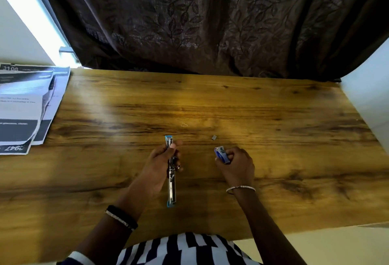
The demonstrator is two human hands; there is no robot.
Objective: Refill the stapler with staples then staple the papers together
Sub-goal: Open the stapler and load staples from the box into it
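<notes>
Chrome and blue, the stapler (171, 171) is lying swung open lengthwise at lower centre of the frame, the left hand (162, 160) clenching its grip around the far half. The right hand (235, 162), just to its right, is pinching a small blue staple box (221, 154). The refill step seems to be in hand; next, a strip needs drawing out and seating in the open channel. The papers (27, 107) are waiting at far left of the tabletop (273, 117), well apart from both hands.

Left hand (163, 159) grips the opened stapler (171, 170) over the worktop (273, 138); right hand (236, 164) holds a small blue box (221, 154), probably staples. Papers (27, 107) lie far left.
</notes>
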